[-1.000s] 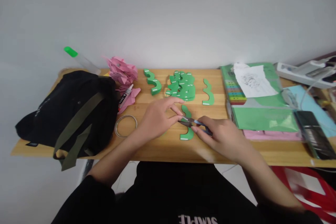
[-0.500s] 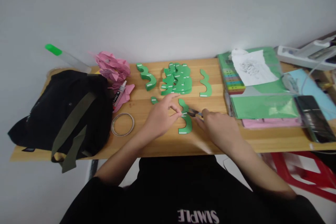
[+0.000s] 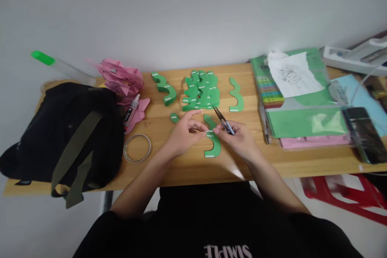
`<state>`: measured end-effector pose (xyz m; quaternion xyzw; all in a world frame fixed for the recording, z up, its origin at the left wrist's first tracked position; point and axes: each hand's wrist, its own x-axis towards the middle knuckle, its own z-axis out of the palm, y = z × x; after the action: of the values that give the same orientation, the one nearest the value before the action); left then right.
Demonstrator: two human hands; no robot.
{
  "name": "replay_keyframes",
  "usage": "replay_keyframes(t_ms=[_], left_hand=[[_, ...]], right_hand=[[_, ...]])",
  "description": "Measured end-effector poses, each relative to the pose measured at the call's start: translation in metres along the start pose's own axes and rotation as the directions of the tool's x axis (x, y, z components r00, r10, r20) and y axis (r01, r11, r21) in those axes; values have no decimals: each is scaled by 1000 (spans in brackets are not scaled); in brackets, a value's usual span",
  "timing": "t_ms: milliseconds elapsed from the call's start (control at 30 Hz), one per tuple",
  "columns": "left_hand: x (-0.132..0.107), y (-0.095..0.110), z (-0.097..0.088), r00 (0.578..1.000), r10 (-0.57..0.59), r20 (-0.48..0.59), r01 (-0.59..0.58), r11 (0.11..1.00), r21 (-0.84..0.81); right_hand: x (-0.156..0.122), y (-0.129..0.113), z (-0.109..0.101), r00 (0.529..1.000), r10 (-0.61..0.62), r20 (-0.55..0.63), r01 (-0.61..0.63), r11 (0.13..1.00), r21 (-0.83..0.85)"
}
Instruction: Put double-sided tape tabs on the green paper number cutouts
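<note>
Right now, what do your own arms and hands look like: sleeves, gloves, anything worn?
No gloves, rings, watch or bands show on the left hand or right hand. Both forearms are uncovered. Black sleeves begin near the elbows, part of a black top with white lettering.

I am reading only one clear word from here: "SIMPLE", in pale capitals, is showing upside down across the chest of the black top [image 3: 211, 225] at the bottom edge of the head view. The glue tube [image 3: 130, 109] lying by the pink paper [image 3: 121, 77] is carrying white lettering on a black label, but it is coming through too small for me to spell out. The white sheet [image 3: 294, 73] on the green paper pack [image 3: 305, 123] is showing only a grey scribble, and the coloured chart [image 3: 268, 96] beside it is blurring past reading.
</note>
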<state>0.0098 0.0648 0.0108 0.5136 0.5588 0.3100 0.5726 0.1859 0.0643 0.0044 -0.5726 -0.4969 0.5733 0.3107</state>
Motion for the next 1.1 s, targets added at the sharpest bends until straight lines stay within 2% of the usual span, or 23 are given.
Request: replay_keyframes(t_ms=[100, 167, 200, 267, 333, 400, 500, 633, 733, 867, 967, 1100], left_hand=[[4, -7, -2, 978, 106, -181, -75, 982, 171], [5, -11, -4, 948, 225, -226, -131, 920, 368], [5, -12, -5, 942, 282, -183, -171, 870, 463], [3, -13, -7, 928, 372, -22, -285, 748, 599], [2, -13, -9, 896, 418, 152, -409, 639, 652], [1, -13, -10, 864, 423, 273, -488, 565, 665], [4, -15, -12, 846, 398, 354, -525, 507, 684], [7, -18, -14, 837, 406, 367, -530, 440, 725], [5, -16, -16, 838, 421, 348, -521, 422, 742], [-2, -11, -13, 860, 392, 327, -491, 456, 743], [-11, -11, -2, 893, 349, 283, -433, 501, 749], [-22, -16, 18, 931, 266, 252, -359, 525, 772]], right_hand=[[6, -2, -2, 993, 34, -112, -28, 998, 49], [11, 0, -2, 978, 69, -199, -61, 997, 45], [14, 1, -1, 971, 84, -224, -79, 996, 35], [20, 4, 2, 968, 109, -227, -106, 994, 24], [25, 8, 7, 971, 122, -205, -117, 993, 34], [29, 11, 11, 972, 128, -197, -122, 992, 46], [31, 11, 14, 970, 129, -204, -126, 992, 32], [31, 9, 14, 972, 147, -184, -141, 989, 45], [27, 12, 8, 965, 185, -188, -160, 977, 141], [12, 18, -6, 947, 235, -220, -188, 958, 215], [-1, 20, -13, 950, 203, -236, -162, 970, 182], [-17, 24, -11, 959, 178, -221, -153, 980, 126]])
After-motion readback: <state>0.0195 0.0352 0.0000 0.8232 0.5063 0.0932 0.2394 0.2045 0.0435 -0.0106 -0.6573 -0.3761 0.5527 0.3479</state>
